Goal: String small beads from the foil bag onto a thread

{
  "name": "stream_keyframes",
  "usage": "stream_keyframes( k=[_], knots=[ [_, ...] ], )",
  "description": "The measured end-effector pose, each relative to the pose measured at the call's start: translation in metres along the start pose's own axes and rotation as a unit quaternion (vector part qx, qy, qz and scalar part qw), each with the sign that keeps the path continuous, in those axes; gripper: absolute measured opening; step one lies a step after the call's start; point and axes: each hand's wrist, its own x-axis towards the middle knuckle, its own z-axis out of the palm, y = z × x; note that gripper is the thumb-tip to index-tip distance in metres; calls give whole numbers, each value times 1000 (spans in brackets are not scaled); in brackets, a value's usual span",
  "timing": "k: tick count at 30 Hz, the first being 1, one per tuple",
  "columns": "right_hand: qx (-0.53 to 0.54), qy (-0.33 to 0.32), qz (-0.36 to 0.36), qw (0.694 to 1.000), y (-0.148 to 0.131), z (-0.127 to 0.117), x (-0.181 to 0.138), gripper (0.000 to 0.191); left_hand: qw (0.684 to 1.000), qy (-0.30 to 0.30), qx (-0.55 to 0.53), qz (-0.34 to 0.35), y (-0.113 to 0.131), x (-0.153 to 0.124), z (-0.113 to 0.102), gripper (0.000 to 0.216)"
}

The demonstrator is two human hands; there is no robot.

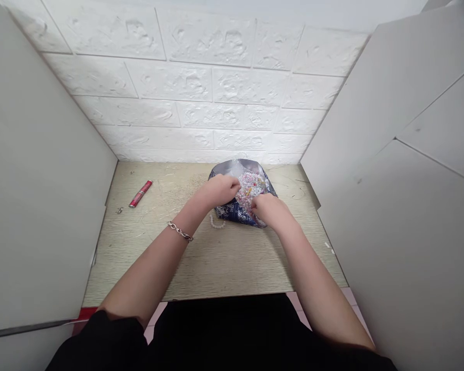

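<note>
A clear plastic bag of beads (249, 188), mostly pink and white with a few yellow and red ones, lies on a dark blue patterned pouch (235, 212) near the wall. My left hand (221, 189) is closed at the bag's left edge, its fingertips pinching the plastic. On the other side my right hand (269, 207) is closed at the bag's lower right, with fingers curled in against it. My hands hide part of the pouch and the bag's edges. Just in front of the pouch, a short curved string of white beads (217, 223) rests on the table.
On the left of the wooden table (232, 263) lies a red tube (141, 194), with a small metal piece (119, 210) beside it. Thin clear strands are scattered near the back. A white brick-pattern wall (193, 85) and grey side panels (371, 154) enclose the table.
</note>
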Motion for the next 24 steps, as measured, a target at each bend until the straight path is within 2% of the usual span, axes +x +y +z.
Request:
stream_keyframes(
  k=[2, 5, 7, 8, 9, 10, 13, 14, 15, 16, 17, 21, 22, 24],
  knots=[
    [-3, 0, -3, 1000, 0, 2, 0, 14, 999, -32, 14, -10, -1, -1, 0, 25],
    [38, 17, -8, 999, 3, 5, 1, 14, 999, -31, 12, -16, 1, -3, -6, 26],
    [139, 49, -6, 989, 6, 5, 4, 13, 999, -41, 1, -16, 3, -4, -11, 26],
    [214, 67, 5, 974, 8, 5, 6, 12, 999, -50, -7, -19, 4, -4, -13, 25],
    [304, 85, 22, 949, 10, 5, 9, 11, 998, -60, -16, -24, 4, -5, -15, 25],
    [402, 99, 42, 909, 11, 4, 12, 12, 997, -69, -23, -33, 4, -5, -16, 24],
    [660, 107, 85, 739, 14, 1, 20, 15, 994, -89, -24, -60, 3, -4, -20, 22],
    [710, 102, 93, 691, 14, 0, 22, 15, 993, -93, -21, -66, 2, -4, -21, 22],
    [740, 95, 100, 658, 14, 0, 23, 15, 993, -96, -19, -71, 2, -4, -22, 22],
    [753, 88, 108, 643, 14, 1, 25, 15, 992, -102, -19, -73, 1, -4, -23, 23],
    [756, 84, 113, 640, 13, 1, 25, 15, 991, -108, -19, -75, 1, -4, -23, 23],
    [755, 62, 99, 645, 10, 2, 24, 13, 987, -135, -15, -83, 0, -3, -24, 26],
    [766, 51, 97, 633, 10, 1, 23, 12, 987, -139, -16, -84, -1, -3, -24, 27],
    [807, 16, 97, 583, 10, -2, 23, 10, 986, -144, -22, -84, -3, -3, -24, 27]
  ],
)
